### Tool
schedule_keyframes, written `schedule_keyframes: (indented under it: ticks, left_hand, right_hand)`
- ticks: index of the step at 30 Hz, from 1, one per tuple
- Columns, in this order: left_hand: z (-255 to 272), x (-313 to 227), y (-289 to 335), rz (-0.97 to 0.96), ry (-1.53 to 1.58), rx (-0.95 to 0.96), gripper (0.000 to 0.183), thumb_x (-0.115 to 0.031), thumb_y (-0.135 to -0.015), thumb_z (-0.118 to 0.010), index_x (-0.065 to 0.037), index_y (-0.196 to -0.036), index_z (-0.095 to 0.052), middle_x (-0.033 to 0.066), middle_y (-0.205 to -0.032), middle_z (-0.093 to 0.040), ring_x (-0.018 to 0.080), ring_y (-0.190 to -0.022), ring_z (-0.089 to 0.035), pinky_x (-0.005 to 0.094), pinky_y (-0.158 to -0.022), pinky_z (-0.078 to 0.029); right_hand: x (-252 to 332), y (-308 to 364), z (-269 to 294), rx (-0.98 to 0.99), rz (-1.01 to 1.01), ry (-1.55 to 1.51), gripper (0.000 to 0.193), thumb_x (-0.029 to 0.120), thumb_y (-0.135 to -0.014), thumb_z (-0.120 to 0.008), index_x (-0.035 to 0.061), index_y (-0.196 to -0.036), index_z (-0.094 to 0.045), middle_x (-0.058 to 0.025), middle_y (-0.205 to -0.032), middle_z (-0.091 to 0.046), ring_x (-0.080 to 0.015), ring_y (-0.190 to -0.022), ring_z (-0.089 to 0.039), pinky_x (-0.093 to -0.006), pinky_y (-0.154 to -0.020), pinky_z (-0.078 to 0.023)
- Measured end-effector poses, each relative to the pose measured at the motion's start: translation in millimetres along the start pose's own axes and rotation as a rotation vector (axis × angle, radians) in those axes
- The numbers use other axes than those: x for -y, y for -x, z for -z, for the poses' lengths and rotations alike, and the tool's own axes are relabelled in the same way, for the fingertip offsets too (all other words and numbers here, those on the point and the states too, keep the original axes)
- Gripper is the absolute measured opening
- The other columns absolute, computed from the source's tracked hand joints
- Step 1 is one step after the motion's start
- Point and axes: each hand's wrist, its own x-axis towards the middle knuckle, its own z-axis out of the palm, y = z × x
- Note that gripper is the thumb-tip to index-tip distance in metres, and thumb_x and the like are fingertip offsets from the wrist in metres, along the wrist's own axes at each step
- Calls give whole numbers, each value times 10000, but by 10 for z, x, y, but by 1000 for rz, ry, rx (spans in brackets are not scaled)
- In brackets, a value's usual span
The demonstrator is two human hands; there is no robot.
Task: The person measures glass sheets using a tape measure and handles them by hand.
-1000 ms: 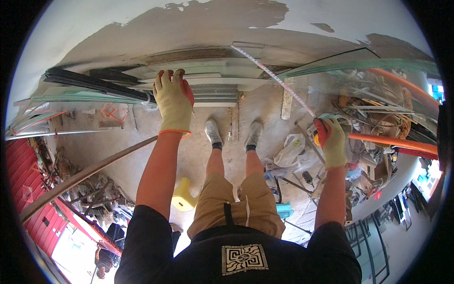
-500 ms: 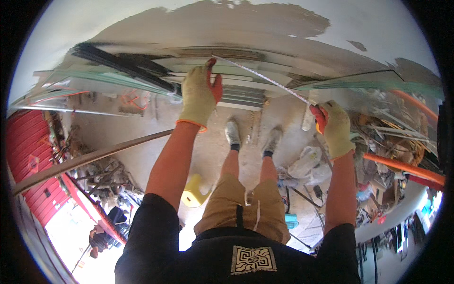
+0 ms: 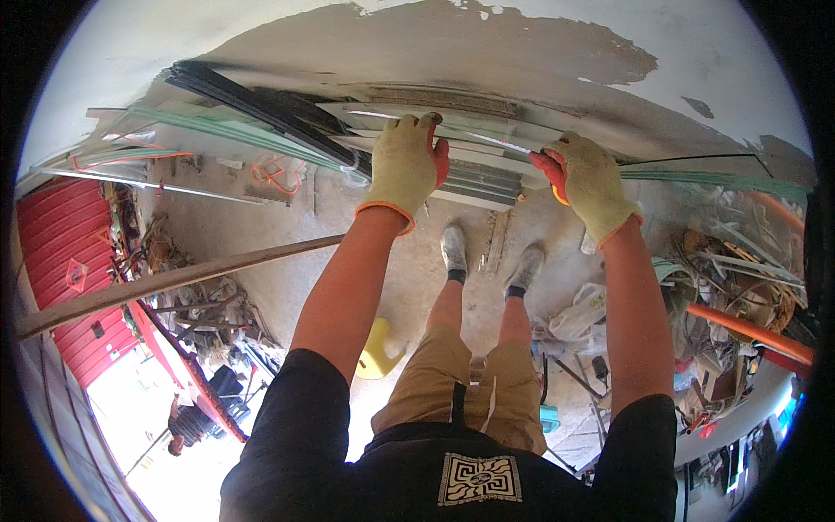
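Apparently measuring across the pale panels stacked by the patchy wall, working between two gloved hands. Gripping the tape measure in the right hand, closing the fingers around its yellow case, and holding it in front of the panels, to the right of the grey slats. Running the thin blade slantwise from the case toward the left hand, spanning the gap in a nearly straight line. Bending the fingers of the left hand over the line of the blade, close to the panels; not being able to tell from this side whether pinching it or only touching it. Placing the left hand just beside the lower end of the dark bars. Standing on the floor in pale shoes, facing the panels. Probably calling next for a steady blade: laying it flat along the panels, squaring that slant to an edge, and reading the mark before loosening the right hand. Perhaps risking a false reading through sagging or skewing.
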Motion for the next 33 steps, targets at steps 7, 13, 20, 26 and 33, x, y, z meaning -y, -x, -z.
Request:
schedule_keyframes:
  ticks: [7,13,20,26,33]
  left_hand:
    - [-45,-27,-14,8,14,-10,349,-282,-971,-708,-138,-1289,-729,151,-1121,-742,374,-1104,-688,498,-947,-587]
    - [-16,-56,45,81,24,-16,339,-277,-971,-712,-153,-1285,-733,124,-1154,-730,359,-1136,-680,502,-960,-585]
    - [26,-81,82,85,46,7,468,-284,-989,-681,-170,-1443,-677,115,-1165,-720,349,-1158,-666,503,-946,-592]
    - [-77,-29,141,59,109,-101,579,-267,-977,-699,-162,-1538,-603,114,-1160,-707,358,-1163,-656,521,-947,-573]
    - [-126,14,172,51,107,-154,586,-277,-968,-712,-171,-1535,-611,113,-1168,-712,359,-1174,-657,519,-963,-571]
  right_hand:
    - [-140,404,163,39,-192,-115,335,435,-1003,-752,102,-1022,-791,-156,-1003,-755,-413,-937,-733,-509,-793,-583]
    - [-599,1428,562,152,-503,-240,318,340,-1025,-780,28,-1085,-766,-164,-1016,-776,-325,-874,-752,-414,-826,-583]
    - [-1020,1906,416,-26,-780,-810,73,55,-1073,-708,-17,-1081,-715,-77,-1006,-716,-173,-904,-658,-294,-862,-539]
    - [-828,1206,237,-105,-549,-772,107,-16,-998,-786,-25,-1086,-725,-85,-971,-727,-170,-898,-691,-274,-823,-541]
    - [-514,612,213,-39,-190,-62,163,163,-980,-828,24,-1053,-785,-186,-1069,-771,-357,-986,-751,-418,-862,-590]
